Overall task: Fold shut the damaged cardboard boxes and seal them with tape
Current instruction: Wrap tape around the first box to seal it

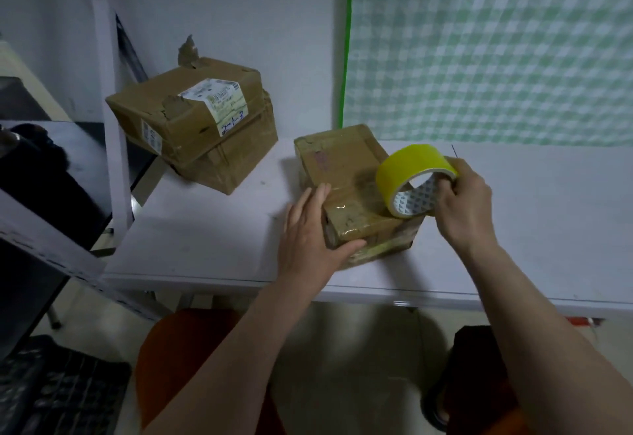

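Tape roll (412,177) in right hand (462,205)

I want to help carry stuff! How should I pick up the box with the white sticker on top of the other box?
Probably best to take the labelled box with both hands on its two short side walls, coming down from above, fingers curled under the bottom edge. It lies flat on the lower box, and its top is torn at the back corner, so avoid the ragged flap.
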`<state>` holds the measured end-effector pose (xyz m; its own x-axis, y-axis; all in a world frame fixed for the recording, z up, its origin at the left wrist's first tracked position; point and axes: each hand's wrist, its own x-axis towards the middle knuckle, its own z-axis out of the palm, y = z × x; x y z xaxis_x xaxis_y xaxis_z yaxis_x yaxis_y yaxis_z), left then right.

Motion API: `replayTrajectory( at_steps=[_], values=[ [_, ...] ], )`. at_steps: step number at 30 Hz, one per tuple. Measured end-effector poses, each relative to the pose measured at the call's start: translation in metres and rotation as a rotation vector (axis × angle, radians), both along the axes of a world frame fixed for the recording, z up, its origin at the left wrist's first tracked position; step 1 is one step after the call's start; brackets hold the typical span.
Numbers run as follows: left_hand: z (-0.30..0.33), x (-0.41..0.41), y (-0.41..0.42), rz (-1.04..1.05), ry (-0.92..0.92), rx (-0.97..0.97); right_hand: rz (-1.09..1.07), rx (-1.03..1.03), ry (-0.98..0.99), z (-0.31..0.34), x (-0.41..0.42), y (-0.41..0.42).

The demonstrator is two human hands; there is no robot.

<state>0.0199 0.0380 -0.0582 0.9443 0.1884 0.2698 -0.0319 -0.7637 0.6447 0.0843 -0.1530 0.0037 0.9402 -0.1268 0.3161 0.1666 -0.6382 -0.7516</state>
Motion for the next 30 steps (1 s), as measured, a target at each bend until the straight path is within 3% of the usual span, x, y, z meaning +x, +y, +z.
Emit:
replayTrajectory(
  at_steps=[10, 17, 19, 22, 27, 30],
  values=[
    [0.021, 0.018, -0.022, -0.051, 0.009, 0.176, -0.061, 0.223, 0.134, -0.023, 0.013, 0.003],
    [0.012, 0.019, -0.025, -0.068, 0.037, 0.229, 0.037, -0.011, -0.037, -0.003, 0.010, -0.006],
    [0.014, 0.020, -0.027, -0.069, 0.034, 0.230, -0.049, 0.013, -0.067, 0.001, 0.025, -0.029],
    [0.014, 0.020, -0.028, -0.062, 0.024, 0.226, -0.160, -0.020, 0.036, -0.009, 0.037, -0.052],
    [0.016, 0.021, -0.026, -0.089, 0.009, 0.251, -0.141, 0.016, 0.111, -0.028, 0.045, -0.052],
    [0.019, 0.022, -0.024, -0.100, 0.010, 0.289, -0.133, -0.078, 0.140, -0.042, 0.048, -0.057]
  ],
)
